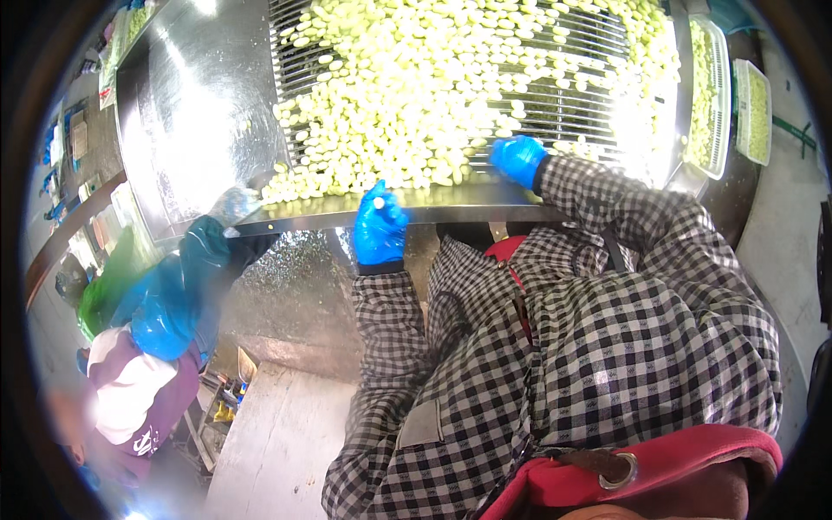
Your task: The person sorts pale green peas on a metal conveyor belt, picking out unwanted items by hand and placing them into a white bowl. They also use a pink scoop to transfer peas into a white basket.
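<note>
Many pale green beans or similar oval pieces (396,110) lie heaped over the bars of a metal rack (572,110) in a steel sorting table (351,221). My left hand (381,224), in a blue glove, is raised at the table's near edge with its fingers curled; one pale piece shows at the fingers. My right hand (518,160), also gloved in blue, is over the bars near the heap's right lower side. It is blurred, and its fingertips and any contents cannot be made out.
A co-worker in blue sleeve covers (166,312) stands at the left, a gloved hand at the table's corner. White baskets (718,97) of green pieces stand at the right. A bare steel surface (201,97) adjoins the rack. A pale board (286,435) lies below.
</note>
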`<action>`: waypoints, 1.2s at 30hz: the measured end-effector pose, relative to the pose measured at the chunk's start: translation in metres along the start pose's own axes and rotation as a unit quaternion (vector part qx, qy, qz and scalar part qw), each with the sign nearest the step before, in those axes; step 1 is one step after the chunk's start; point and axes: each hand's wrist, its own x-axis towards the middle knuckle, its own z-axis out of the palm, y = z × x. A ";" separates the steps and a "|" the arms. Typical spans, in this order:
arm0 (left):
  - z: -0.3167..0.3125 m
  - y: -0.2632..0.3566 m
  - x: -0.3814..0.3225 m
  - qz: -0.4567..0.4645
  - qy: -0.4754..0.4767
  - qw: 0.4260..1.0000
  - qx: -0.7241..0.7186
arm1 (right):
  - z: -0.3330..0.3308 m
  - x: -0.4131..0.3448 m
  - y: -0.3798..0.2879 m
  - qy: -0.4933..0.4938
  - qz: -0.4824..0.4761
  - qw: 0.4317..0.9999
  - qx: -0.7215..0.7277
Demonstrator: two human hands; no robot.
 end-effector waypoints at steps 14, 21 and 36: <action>0.027 -0.032 0.038 -0.166 -0.160 0.970 -0.077 | -0.101 0.060 0.011 0.233 0.262 0.910 0.221; 0.021 -0.032 0.039 -0.144 -0.100 0.984 -0.004 | -0.111 0.092 0.039 0.087 0.269 0.958 0.038; 0.070 -0.041 0.046 -0.155 -0.023 0.986 0.048 | -0.082 0.082 0.029 0.153 0.282 0.939 0.124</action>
